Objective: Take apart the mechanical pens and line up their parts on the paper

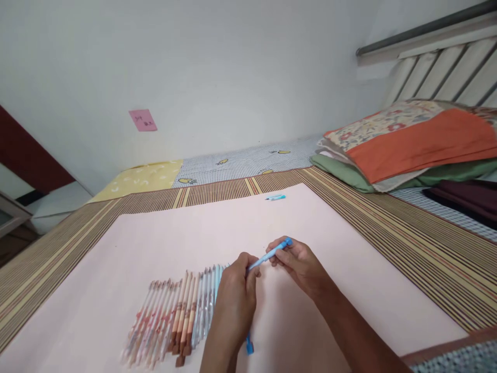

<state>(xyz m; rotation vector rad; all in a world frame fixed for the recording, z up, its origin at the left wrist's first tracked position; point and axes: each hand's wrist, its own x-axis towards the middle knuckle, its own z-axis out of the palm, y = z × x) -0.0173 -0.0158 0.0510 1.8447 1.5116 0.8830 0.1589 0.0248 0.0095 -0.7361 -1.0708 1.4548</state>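
Note:
A light blue pen with a darker blue end is held aslant between my two hands above a pale pink sheet. My left hand pinches its lower end, and my right hand grips it near the darker blue end. Left of my left hand lies a row of pens: pinkish ones, peach ones with brown ends, and clear or pale blue ones. Part of the row is hidden behind my left hand and forearm. A blue pen end shows beside my left wrist.
Small turquoise pen pieces lie near the sheet's far edge. Under the sheet is a striped mat. Folded bedding with an orange cover is piled at the right below a radiator. A pink note sticks to the wall.

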